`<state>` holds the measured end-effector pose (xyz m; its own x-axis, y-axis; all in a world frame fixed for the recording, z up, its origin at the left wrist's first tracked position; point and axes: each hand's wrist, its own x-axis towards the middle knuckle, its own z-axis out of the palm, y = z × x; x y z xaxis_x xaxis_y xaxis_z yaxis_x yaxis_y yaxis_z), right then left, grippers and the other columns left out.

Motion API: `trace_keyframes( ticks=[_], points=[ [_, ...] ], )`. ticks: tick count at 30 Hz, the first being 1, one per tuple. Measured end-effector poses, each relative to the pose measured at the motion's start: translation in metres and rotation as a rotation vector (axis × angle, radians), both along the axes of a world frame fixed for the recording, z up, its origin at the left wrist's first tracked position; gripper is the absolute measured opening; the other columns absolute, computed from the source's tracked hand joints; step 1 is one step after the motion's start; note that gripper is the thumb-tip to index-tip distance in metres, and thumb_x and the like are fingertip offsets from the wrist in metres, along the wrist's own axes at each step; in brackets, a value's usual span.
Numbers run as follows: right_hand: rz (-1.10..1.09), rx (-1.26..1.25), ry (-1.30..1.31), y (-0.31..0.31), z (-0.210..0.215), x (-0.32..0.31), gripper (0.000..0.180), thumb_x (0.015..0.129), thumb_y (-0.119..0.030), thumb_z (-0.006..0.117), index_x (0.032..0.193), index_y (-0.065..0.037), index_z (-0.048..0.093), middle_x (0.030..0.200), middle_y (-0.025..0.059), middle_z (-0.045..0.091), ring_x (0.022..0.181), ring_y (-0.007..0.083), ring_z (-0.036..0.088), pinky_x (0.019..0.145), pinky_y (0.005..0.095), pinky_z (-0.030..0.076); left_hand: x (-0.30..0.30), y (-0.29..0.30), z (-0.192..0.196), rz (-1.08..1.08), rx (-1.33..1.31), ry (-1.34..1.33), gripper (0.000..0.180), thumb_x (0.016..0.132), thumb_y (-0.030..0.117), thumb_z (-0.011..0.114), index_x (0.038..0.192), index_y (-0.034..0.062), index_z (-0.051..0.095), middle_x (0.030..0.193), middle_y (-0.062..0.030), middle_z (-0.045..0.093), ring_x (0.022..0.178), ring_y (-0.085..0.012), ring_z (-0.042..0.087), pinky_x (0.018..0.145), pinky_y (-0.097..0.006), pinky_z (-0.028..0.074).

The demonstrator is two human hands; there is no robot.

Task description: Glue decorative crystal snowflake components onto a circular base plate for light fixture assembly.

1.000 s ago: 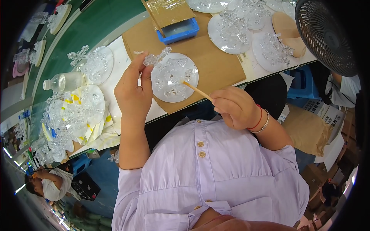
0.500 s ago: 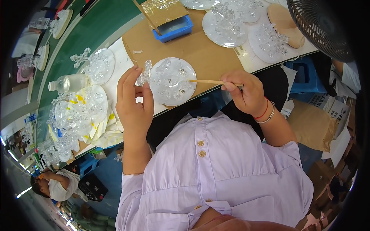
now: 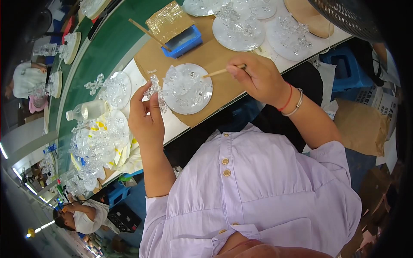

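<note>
A white round disc (image 3: 189, 108) lies on brown cardboard in front of me, with clear plastic pieces clustered on it. At its left rim my left hand (image 3: 145, 112) pinches a clear, flower-like plastic piece (image 3: 158, 96) between thumb and fingers; the piece stands roughly upright, touching or very close to the disc. My right hand (image 3: 259, 78) grips a thin wooden stick (image 3: 217, 72) from the right. The stick's tip points at the disc's upper right part; whether it touches there I cannot tell.
Beyond the cardboard (image 3: 234, 81) stand a blue box (image 3: 184, 43) and another wooden stick (image 3: 148, 33). More discs (image 3: 238, 41) with clear pieces lie at the back. On the left are a clear bottle (image 3: 88, 110) and a heap of clear pieces (image 3: 101, 142). A fan (image 3: 348, 17) is upper right.
The stick has shifted with my right hand toward the disc's upper part. The clear piece in my left hand is tilted differently. The whole view has moved slightly.
</note>
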<state>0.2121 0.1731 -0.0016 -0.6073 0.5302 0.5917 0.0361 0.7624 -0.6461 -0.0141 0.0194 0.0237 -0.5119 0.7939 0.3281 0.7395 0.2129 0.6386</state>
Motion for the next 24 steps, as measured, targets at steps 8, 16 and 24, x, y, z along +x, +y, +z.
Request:
trace_keyframes(
  ticks=[8, 16, 24],
  points=[
    [0.078, 0.059, 0.037, 0.003, -0.002, -0.004, 0.011, 0.09, -0.01, 0.065, 0.09, -0.002, 0.057, 0.079, 0.0097, 0.061, 0.063, 0.0262, 0.056, 0.056, 0.0331, 0.046, -0.003, 0.0, 0.001, 0.032, -0.026, -0.042, 0.023, 0.092, 0.013, 0.065, 0.113, 0.0066, 0.064, 0.077, -0.0043, 0.067, 0.058, -0.0062, 0.056, 0.054, -0.022, 0.044],
    [0.02, 0.098, 0.082, 0.006, -0.008, -0.01, 0.012, 0.089, -0.009, 0.065, 0.089, -0.002, 0.055, 0.08, 0.0094, 0.061, 0.064, 0.0272, 0.057, 0.056, 0.0341, 0.046, -0.005, 0.002, -0.002, -0.049, 0.053, -0.097, 0.024, 0.093, 0.013, 0.064, 0.114, 0.0026, 0.061, 0.099, -0.0047, 0.071, 0.062, -0.0063, 0.059, 0.06, -0.02, 0.047],
    [0.057, 0.081, 0.109, -0.012, -0.006, 0.002, 0.012, 0.087, -0.007, 0.065, 0.089, -0.002, 0.054, 0.08, 0.0104, 0.06, 0.064, 0.0283, 0.056, 0.058, 0.0347, 0.045, -0.006, -0.002, -0.001, -0.046, 0.051, -0.117, 0.024, 0.094, 0.013, 0.062, 0.115, 0.0035, 0.061, 0.088, -0.0041, 0.07, 0.066, -0.0064, 0.062, 0.063, -0.02, 0.047]
  ],
)
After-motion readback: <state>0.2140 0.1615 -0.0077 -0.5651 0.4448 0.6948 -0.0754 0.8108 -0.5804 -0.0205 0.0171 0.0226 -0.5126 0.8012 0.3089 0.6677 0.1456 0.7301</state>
